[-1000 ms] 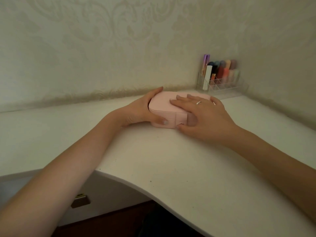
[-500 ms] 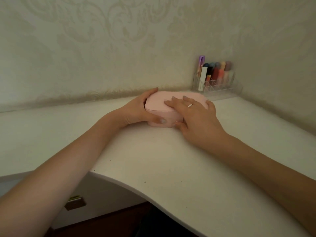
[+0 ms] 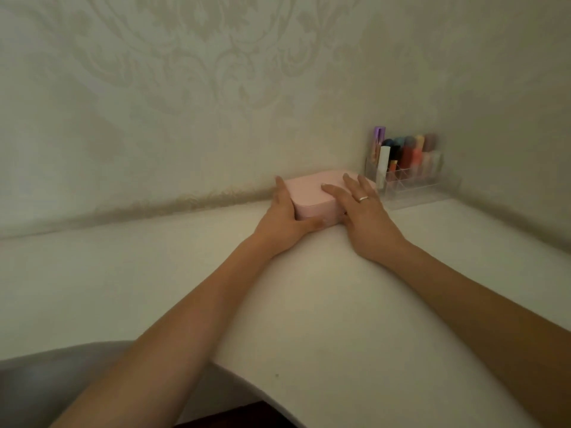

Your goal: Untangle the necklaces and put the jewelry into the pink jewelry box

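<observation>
pink jewelry box (image 3: 310, 194) — closed

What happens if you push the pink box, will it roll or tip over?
Probably neither: the pink box is low and flat-bottomed on the table, so it should slide. It looks stiff, since the right hand lies flat on its closed lid without denting it. Its smooth rounded corners might feel slippery.
</observation>
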